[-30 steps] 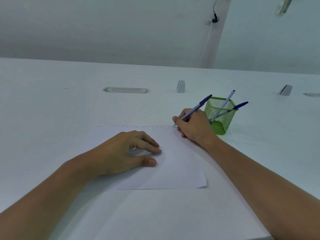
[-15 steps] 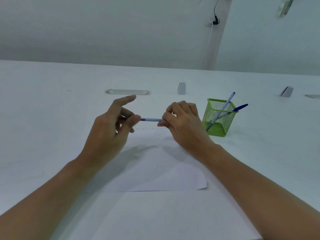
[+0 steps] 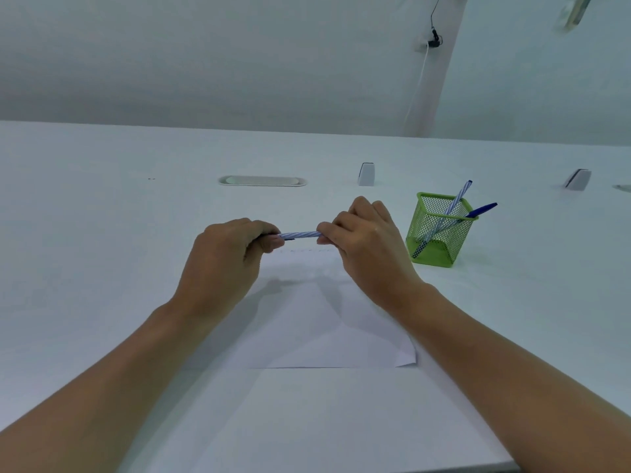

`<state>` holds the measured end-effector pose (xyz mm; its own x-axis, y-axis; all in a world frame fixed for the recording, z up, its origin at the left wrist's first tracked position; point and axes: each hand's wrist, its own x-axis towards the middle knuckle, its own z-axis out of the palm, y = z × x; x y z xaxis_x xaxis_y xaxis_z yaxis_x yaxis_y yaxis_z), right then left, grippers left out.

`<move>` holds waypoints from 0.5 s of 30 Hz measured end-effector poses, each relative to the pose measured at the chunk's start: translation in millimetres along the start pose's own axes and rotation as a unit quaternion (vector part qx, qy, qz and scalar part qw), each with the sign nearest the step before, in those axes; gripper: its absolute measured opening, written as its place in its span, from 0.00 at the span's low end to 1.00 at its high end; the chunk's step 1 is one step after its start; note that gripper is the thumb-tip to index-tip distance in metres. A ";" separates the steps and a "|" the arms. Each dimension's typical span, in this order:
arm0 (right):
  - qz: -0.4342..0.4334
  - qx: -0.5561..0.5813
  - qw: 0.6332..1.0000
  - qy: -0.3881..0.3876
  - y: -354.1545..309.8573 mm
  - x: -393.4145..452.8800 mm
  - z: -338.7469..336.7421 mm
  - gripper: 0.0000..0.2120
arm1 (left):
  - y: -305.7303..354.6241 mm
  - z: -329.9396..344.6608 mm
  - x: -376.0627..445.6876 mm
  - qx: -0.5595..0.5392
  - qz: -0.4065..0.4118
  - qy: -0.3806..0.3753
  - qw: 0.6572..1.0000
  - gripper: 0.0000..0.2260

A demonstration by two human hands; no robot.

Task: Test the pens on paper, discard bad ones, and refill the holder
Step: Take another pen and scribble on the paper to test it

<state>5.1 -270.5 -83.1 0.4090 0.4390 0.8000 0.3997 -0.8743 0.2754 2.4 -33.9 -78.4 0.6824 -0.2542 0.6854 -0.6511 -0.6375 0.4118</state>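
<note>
A second before, the right hand wrote on the paper; now both hands held the striped pen level above it, the left hand curled round one end. Probably the cap was going back on, near the green mesh holder.

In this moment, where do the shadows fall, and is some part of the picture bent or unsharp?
Head view: soft, dim light; the hands, left hand and right hand, cast faint shadows on the paper beneath; wide-angle bending tilts the wall lines; the striped pen looks slightly soft, the green holder sharp enough.
</note>
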 end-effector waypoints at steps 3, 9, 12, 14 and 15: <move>0.007 -0.011 1.000 0.016 3.0 0.3 -4.2 0.03 | 4.0 3.6 -0.8 0.013 -0.042 -0.044 0.998 0.10; 0.034 -0.013 0.998 0.055 4.9 3.1 -16.5 0.06 | 10.2 5.2 -4.4 0.014 -0.080 -0.092 0.992 0.15; 0.027 -0.027 0.998 0.054 3.6 5.1 -19.3 0.07 | 11.3 5.9 -4.7 -0.016 -0.096 -0.112 0.989 0.17; 0.031 -0.030 0.998 0.052 2.6 5.9 -20.5 0.07 | 11.5 6.4 -4.4 -0.019 -0.088 -0.115 0.989 0.16; 0.036 -0.027 0.998 0.051 2.3 5.9 -20.7 0.07 | 10.8 6.6 -3.8 -0.016 -0.080 -0.111 0.990 0.16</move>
<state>-8.5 -274.2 -66.8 0.3482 0.3541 0.8680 0.3261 -0.9138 0.2420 -5.0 -44.5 -80.5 0.8313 -0.3089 0.4621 -0.5373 -0.6596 0.5256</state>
